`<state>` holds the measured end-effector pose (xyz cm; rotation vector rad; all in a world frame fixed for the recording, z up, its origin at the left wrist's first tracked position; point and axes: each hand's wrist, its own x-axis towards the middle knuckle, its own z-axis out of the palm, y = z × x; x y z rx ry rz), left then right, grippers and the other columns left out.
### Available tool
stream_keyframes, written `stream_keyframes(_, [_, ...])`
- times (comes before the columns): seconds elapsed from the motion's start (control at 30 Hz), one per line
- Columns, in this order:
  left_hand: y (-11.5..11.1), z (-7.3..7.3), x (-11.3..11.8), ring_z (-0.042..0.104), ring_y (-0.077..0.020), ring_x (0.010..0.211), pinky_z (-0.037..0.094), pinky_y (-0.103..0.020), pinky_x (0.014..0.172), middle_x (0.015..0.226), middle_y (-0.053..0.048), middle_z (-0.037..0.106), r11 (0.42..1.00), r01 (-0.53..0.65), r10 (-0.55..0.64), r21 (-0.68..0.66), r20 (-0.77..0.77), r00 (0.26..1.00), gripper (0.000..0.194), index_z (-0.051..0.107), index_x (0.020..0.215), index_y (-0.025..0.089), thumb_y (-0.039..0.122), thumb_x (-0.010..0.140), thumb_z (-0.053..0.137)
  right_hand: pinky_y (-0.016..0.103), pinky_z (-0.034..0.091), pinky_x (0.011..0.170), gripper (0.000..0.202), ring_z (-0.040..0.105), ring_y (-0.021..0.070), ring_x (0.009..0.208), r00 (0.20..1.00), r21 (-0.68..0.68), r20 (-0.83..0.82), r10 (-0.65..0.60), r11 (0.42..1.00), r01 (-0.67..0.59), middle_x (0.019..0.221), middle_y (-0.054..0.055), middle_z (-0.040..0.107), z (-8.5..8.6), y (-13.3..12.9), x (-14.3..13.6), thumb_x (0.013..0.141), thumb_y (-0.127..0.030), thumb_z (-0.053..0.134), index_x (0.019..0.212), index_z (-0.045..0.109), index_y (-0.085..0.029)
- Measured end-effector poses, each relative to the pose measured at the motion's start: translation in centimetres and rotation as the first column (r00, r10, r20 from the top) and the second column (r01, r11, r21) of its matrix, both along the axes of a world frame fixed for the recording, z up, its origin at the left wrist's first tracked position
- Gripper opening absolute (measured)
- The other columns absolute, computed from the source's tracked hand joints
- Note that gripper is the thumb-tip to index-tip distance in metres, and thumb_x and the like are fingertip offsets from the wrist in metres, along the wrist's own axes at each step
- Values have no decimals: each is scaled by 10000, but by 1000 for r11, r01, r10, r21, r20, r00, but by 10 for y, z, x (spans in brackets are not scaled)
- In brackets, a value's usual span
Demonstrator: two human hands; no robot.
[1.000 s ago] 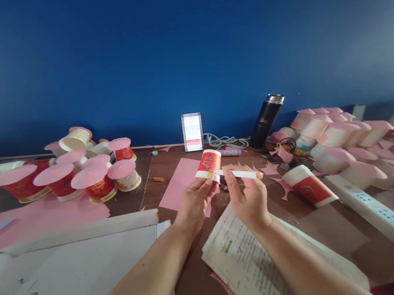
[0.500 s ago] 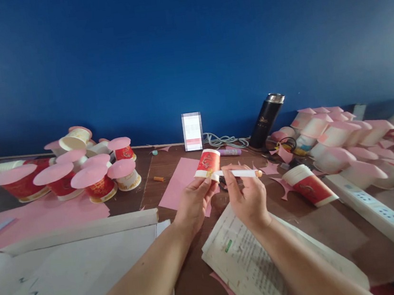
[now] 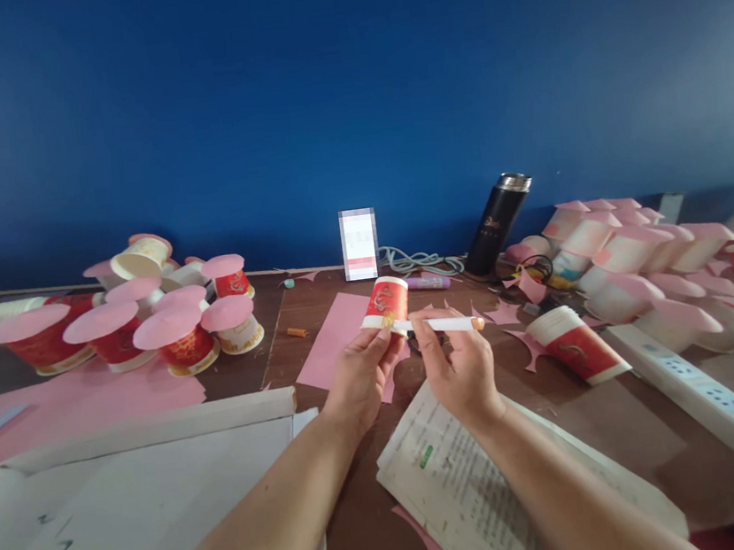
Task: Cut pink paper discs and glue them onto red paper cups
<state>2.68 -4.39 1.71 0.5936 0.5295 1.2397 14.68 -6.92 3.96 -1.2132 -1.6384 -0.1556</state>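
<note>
My left hand (image 3: 362, 374) is closed round the lower end of a red and white paper cup (image 3: 386, 299), which it holds tilted above the table. Between the fingers of my right hand (image 3: 462, 366) is a white pen-like stick (image 3: 446, 324) with an orange end pointing right. Its left end meets the cup's white band by my left fingertips; whether it touches there is hard to tell. Behind the cup lies a pink paper sheet (image 3: 328, 342).
Cups topped with pink discs (image 3: 176, 327) stand at left, more pink-covered cups (image 3: 638, 251) at right. A black flask (image 3: 498, 223), stacked cups (image 3: 580, 345), power strip (image 3: 695, 386), printed papers (image 3: 451, 470) and white box (image 3: 155, 506) surround my arms.
The stick and my right hand have shifted very slightly left. The cup has hardly moved and stays in my left hand.
</note>
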Motion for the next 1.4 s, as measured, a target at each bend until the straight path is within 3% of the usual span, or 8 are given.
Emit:
stream_keyframes(0.37, [0,-2,0,617,-129,896,418,-292,961,908,-51,681,1000,6,-6,22,7,1000,148,715,823,131,250,735,724,381,450,885,166,643,202,861,1000,13,-18,-3,1000,3,895,56,701,-1,-1,0,909,-257,483,914,639,-203])
stream_keyframes(0.63, [-1,2,0,618,-122,871,436,-267,924,882,-56,681,1000,1,-1,12,13,1000,139,710,796,118,237,727,726,360,473,816,168,645,198,819,1000,11,-21,-6,1000,6,890,58,697,-1,0,1,907,-259,488,917,643,-193])
stream_keyframes(0.87, [0,3,0,619,-117,858,426,-266,933,874,-55,683,1000,-2,3,-6,19,1000,127,711,788,119,226,722,729,393,438,907,161,634,200,861,998,5,-35,59,998,-59,887,42,710,0,0,-1,904,-241,503,907,659,-203])
stream_keyframes(1.13, [0,1,-1,612,-123,884,419,-276,944,907,-60,681,1000,9,-9,2,9,1000,150,716,827,120,232,728,725,375,443,906,155,643,192,861,999,1,-30,34,999,-34,892,39,706,-1,-1,0,903,-241,503,910,653,-203])
stream_keyframes(1.4, [0,3,0,612,-132,876,411,-290,947,888,-63,678,1000,-1,1,21,-22,1000,153,714,799,123,246,711,733,367,485,813,190,642,214,884,995,-28,-53,89,996,-90,929,60,706,-1,0,1,907,-262,488,937,668,-207])
